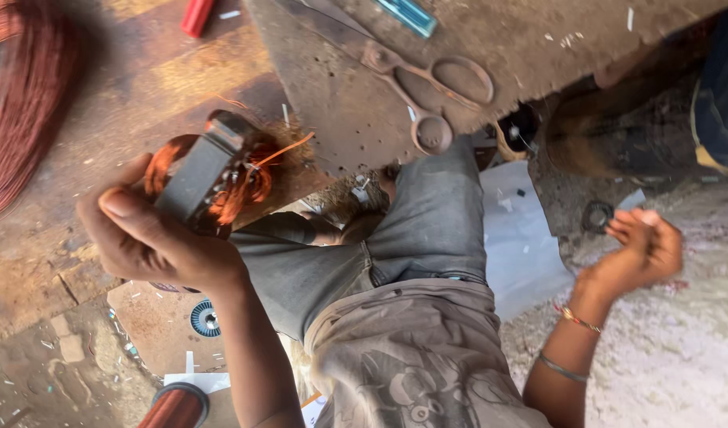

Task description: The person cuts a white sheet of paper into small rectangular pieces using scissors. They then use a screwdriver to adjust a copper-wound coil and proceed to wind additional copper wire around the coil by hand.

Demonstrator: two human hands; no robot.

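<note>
Left hand (154, 234) clamped around a dark metal motor core (201, 173) wound with copper wire (245, 184), held just above the worn bench (142, 71). Right hand (641, 250) raised well apart to the side, fingers pinched together, contents too blurred to tell. Rusty scissors (435, 91) lay on a metal plate (340, 103) nearby.

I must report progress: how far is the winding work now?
Copper coils already sit on the metal core, so winding has started. The left hand holds the core; the right hand is raised aside, closed. A loose wire end remains untrimmed; scissors lie unused.
</note>
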